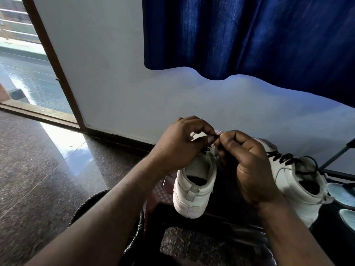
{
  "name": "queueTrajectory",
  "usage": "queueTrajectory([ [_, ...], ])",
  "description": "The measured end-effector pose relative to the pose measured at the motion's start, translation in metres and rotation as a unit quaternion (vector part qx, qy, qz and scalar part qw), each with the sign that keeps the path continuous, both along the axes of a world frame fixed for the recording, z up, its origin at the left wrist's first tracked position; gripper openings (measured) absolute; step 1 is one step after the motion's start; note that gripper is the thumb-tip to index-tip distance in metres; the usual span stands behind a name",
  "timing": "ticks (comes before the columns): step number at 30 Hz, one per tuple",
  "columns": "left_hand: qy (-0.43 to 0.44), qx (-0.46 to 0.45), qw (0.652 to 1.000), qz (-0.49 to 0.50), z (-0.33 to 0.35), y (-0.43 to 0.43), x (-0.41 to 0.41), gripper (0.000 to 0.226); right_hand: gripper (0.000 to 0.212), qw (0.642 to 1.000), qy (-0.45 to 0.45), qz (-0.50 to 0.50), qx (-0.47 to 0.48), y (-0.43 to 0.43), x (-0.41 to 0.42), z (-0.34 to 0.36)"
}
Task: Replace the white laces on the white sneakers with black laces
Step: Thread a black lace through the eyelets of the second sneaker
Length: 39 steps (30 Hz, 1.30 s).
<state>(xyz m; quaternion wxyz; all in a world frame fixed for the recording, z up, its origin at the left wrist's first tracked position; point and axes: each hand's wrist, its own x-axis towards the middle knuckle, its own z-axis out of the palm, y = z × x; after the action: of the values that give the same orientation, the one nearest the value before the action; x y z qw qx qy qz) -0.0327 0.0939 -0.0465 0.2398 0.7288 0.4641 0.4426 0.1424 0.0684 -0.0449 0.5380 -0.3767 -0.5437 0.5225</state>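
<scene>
Sneaker (194,191) heel faced 6 o'clock. L hand (180,143) & R hand (247,162) each pinched black lace (206,150) at its 12 o'clock.

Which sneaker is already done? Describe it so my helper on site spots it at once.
Below the blue curtain, two white sneakers stand on a low stool. The done sneaker is the one on the right, partly behind the right hand. Unlike the left sneaker, over which that hand and the left hand pinch a lace end, it shows black laces crossed up its front.
</scene>
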Motion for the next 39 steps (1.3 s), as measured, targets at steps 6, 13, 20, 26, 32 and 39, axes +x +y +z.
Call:
queueTrajectory([
  [6, 0.164, 0.026, 0.968, 0.187, 0.000, 0.003, -0.027, 0.015, 0.022, 1.000, 0.022, -0.010, -0.010, 0.002, 0.006, 0.002],
  [13, 0.242, -0.039, 0.933, 0.262, 0.008, -0.006, -0.026, 0.020, 0.019, 1.000, 0.008, -0.008, -0.021, 0.002, 0.006, -0.003],
  [20, 0.211, -0.073, 0.948, 0.226, 0.002, -0.001, -0.028, 0.021, 0.011, 0.999, -0.013, -0.037, -0.005, 0.004, 0.006, -0.007],
  [26, -0.045, -0.138, 0.988, -0.051, 0.006, -0.005, -0.011, 0.021, 0.021, 0.995, -0.048, -0.072, 0.041, 0.004, 0.001, -0.008],
  [32, -0.133, -0.171, 0.971, -0.101, 0.008, -0.010, -0.007, 0.026, 0.024, 0.993, -0.041, -0.104, 0.043, 0.004, 0.003, -0.006],
  [39, -0.126, -0.173, 0.973, -0.082, 0.013, -0.013, -0.008, 0.024, 0.023, 0.998, 0.003, -0.065, 0.011, 0.001, 0.003, -0.004],
])
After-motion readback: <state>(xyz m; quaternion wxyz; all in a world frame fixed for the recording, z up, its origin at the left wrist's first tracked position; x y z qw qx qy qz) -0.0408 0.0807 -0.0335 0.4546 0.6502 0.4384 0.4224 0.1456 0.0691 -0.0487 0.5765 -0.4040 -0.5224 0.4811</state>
